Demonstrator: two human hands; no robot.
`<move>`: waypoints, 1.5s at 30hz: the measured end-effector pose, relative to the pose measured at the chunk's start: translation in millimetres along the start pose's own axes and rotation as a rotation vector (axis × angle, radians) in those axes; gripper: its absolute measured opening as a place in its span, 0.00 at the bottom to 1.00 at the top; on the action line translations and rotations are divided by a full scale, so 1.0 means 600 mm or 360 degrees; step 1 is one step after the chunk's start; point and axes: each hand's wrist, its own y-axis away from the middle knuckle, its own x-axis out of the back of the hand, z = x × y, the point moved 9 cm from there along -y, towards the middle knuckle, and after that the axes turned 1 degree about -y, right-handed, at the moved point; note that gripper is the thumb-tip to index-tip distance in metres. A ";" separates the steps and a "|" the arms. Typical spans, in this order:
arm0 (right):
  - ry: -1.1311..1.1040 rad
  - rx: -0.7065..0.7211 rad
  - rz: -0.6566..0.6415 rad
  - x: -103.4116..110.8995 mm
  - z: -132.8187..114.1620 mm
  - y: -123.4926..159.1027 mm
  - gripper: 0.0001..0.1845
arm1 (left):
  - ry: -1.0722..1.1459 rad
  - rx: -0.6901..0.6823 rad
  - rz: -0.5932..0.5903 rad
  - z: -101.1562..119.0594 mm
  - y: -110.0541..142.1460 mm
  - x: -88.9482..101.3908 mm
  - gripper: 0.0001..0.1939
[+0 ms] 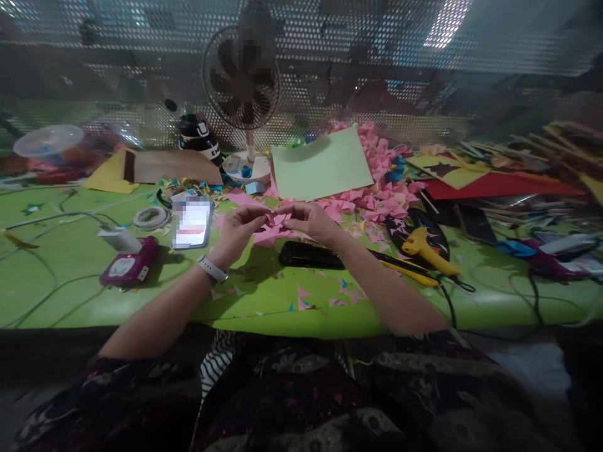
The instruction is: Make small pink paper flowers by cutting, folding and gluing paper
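Between my two hands is a small piece of pink paper [277, 220], pinched at both sides. My left hand [239, 231], with a pale watch on its wrist, grips the paper's left side with thumb and fingers. On the other side, my right hand [311, 221] pinches its right edge. More pink paper [268, 237] lies on the table just below the fingertips. A black flat tool [308, 255], like a hair straightener, rests under my right forearm. Behind my hands, a pale green sheet [323, 164] leans against a heap of folded pink paper pieces [377, 201].
A lit phone [191, 223], a tape roll [151, 218] and a purple power adapter [129, 263] with cables lie left. A small fan [242, 78] stands behind. At right are a yellow glue gun [428, 250] and a red sheet [509, 186]. Paper scraps litter the green table [264, 314].
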 end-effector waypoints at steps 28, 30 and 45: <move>-0.0028 -0.0010 0.0058 0.001 0.005 -0.001 0.11 | -0.0016 0.0026 0.0078 0.000 0.002 0.000 0.12; -0.0038 0.0001 0.0058 0.001 0.007 -0.002 0.10 | 0.0000 0.0027 0.0069 -0.002 0.002 -0.001 0.12; 0.0148 0.0010 0.0160 0.014 0.009 -0.004 0.11 | -0.0348 -0.0043 -0.0048 -0.009 0.000 -0.007 0.14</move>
